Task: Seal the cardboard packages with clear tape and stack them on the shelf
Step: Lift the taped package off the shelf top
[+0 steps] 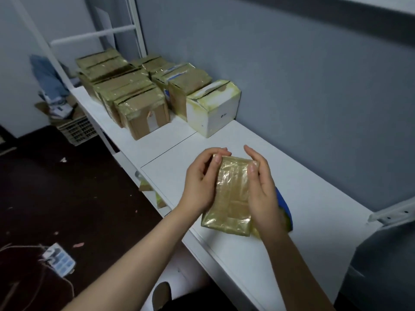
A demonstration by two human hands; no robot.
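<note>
The right hand (262, 191) covers the right edge of the package (231, 191) and most of a blue-and-yellow thing (284, 205) beneath, its kind impossible to tell. The left fingers (214, 151) hide its far corner. Both forearms (125, 261) run off the bottom edge. The label (152, 118) on the brown box (140, 126) and the mark (224, 115) on the white box (206, 117) are too small to read.

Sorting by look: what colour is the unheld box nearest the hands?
The box is white, with yellowish tape over its top; head view.

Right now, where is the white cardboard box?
Head view, upper middle: the white cardboard box sits on the white shelf, by the grey wall, beside taped brown packages.
</note>
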